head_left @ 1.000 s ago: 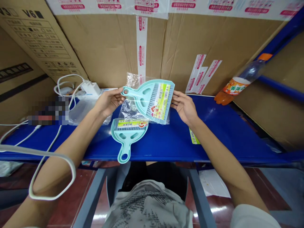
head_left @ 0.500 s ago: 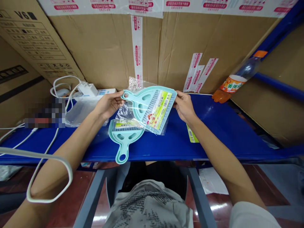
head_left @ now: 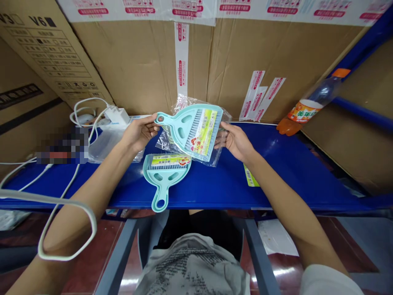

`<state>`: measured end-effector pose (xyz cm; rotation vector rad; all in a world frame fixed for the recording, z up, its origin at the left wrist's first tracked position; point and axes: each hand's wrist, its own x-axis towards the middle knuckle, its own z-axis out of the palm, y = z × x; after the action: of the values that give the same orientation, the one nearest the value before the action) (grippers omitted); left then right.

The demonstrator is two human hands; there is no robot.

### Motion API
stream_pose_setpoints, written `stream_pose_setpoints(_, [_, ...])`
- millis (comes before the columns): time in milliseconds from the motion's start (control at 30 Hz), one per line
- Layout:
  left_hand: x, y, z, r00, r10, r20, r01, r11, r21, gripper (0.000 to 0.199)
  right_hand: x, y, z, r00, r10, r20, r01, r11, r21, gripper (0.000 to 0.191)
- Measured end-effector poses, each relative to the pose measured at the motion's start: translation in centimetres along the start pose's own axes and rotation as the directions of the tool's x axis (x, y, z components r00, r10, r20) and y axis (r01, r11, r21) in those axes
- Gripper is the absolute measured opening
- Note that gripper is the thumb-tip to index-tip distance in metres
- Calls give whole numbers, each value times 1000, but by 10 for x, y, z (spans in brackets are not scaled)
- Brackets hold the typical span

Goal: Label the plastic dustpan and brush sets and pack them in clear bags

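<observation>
Held above the blue table is a light-teal dustpan (head_left: 181, 123) with a grey-bristled brush and a yellow-green label card. My left hand (head_left: 141, 132) pinches the end of its handle. At its wide right edge, my right hand (head_left: 232, 139) has thumb and fingers on the clear plastic bag (head_left: 218, 155) that lies around and behind the pan. A second teal dustpan (head_left: 166, 176), with its own brush and label, rests on the table just below, handle toward the front edge. Near my right forearm lies a yellow-green card (head_left: 251, 177), partly covered by the arm.
An orange-capped bottle (head_left: 307, 107) leans at the back right. White cables (head_left: 71, 180), a white plug (head_left: 118, 115) and clear plastic bags (head_left: 107, 143) are on the left. Cardboard (head_left: 147, 65) stands behind the blue table (head_left: 285, 172). A cable loop hangs over my left forearm.
The held dustpan has turned slightly and moved up and left relative to my right hand, whose fingers now lie on the bag. More of the lower dustpan shows.
</observation>
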<state>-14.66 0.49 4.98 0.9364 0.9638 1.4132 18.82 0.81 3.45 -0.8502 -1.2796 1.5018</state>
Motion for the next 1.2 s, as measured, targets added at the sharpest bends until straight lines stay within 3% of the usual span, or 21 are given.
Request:
stream_pose_setpoints(333, [4,6,-7,998,35,-44,-35,999,6,7,-1,-3,-3,995,-98,-35,95,993,-69,43])
stream_pose_setpoints(500, [2,2,-1,998,24,-57,-24,1000,8,8,-5,-8,8,1000,22,-3,-22,997,68,52])
stream_pose_setpoints(633, [0,-2,2,997,29,-72,-27,1000,15,10,-9,-1,20,991,103,87,-109,992,60,63])
stream_pose_setpoints(700, [-1,-3,3,997,30,-68,-29,999,20,11,-11,5,24,994,89,66,-92,995,40,67])
stream_pose_setpoints(867, [-1,-3,3,998,34,-44,-33,999,33,12,-11,11,27,998,28,-58,-29,999,-16,56])
stream_pose_setpoints(1067, [0,1,1,996,42,-83,-40,999,25,10,-8,7,21,995,30,-99,-27,999,31,38])
stream_pose_setpoints(1200, [-1,0,3,998,30,-54,-28,999,45,13,-6,9,23,979,8,-203,2,999,49,27])
